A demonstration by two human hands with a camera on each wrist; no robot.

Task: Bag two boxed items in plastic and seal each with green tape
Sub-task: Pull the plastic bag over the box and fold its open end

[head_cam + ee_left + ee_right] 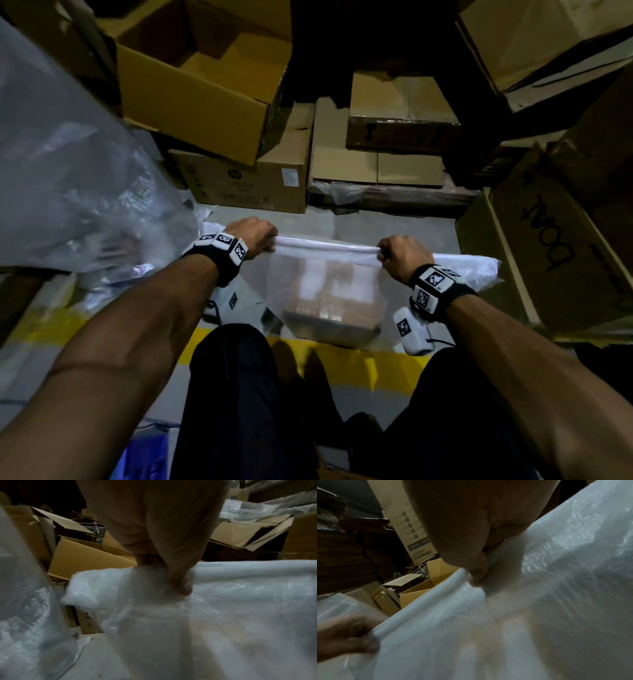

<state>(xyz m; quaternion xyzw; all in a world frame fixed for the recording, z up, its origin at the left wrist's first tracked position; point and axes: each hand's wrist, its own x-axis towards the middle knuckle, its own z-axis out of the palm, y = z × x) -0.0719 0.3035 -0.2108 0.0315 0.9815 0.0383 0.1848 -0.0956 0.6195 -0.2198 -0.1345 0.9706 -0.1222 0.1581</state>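
Translucent bubble-wrap plastic forms the one bag (329, 274) shown, held up above the grey floor (394, 226) in front of the person's dark-trousered knees. One boxed item (334, 305), brown with white panels, is seen dimly through the plastic, low in the bag; its details are blurred. The bag's top edge is rolled into a tight white tube stretched between two hands. The left hand (253, 236) is curled around the tube's left end, with the thumb (180, 586) pressed over the plastic. The right hand (402, 257) pinches the tube's right end between thumb (476, 574) and curled fingers. Loose plastic extends past the right hand. One yellow floor line (376, 363) lies beneath the bag. Several cardboard cartons (205, 102) are stacked behind, and one heap of clear plastic sheeting (68, 178) lies at the left.
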